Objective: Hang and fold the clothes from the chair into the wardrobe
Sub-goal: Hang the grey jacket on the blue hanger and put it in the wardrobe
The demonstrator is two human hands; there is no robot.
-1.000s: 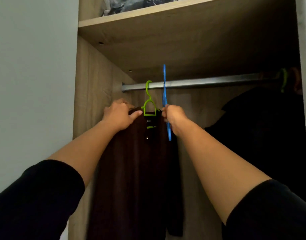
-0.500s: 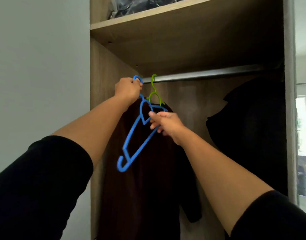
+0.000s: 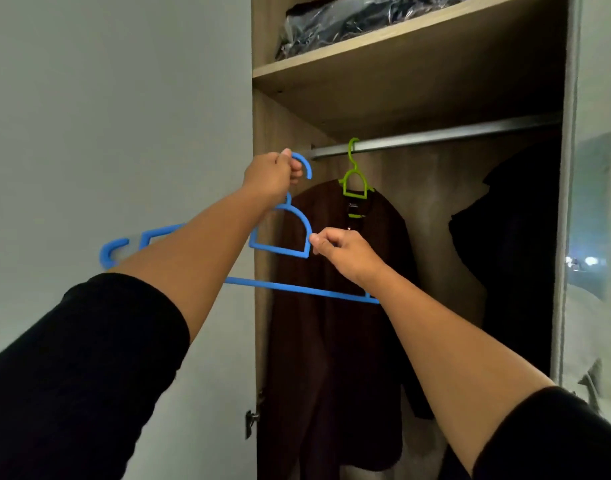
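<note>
Swung off the rod since half a second ago, the blue hanger [image 3: 279, 233] now lies nearly level in front of the wardrobe's [image 3: 266, 306] left wall, no longer hanging steeply.

Its long axis runs left to right, the bare bottom bar sloping slightly down toward the right, its hook curving up and right, short of the rod [image 3: 435, 136]. The left hand [image 3: 272, 174] has fingers curled round the hook's stem; the right hand [image 3: 342, 251] pinches the right edge of the arched centre loop between thumb and fingers. Two hangers show: this flat, smooth plastic blue one, carrying nothing, and one green hanger [image 3: 354, 178] hooked on the round metal rod, holding one dark brown shirt [image 3: 331, 323]. One dark garment [image 3: 504, 254] hangs at the rod's right end. Plastic-wrapped bundles [image 3: 349, 22] lie on the wood-grain shelf [image 3: 401, 43] above.
</note>
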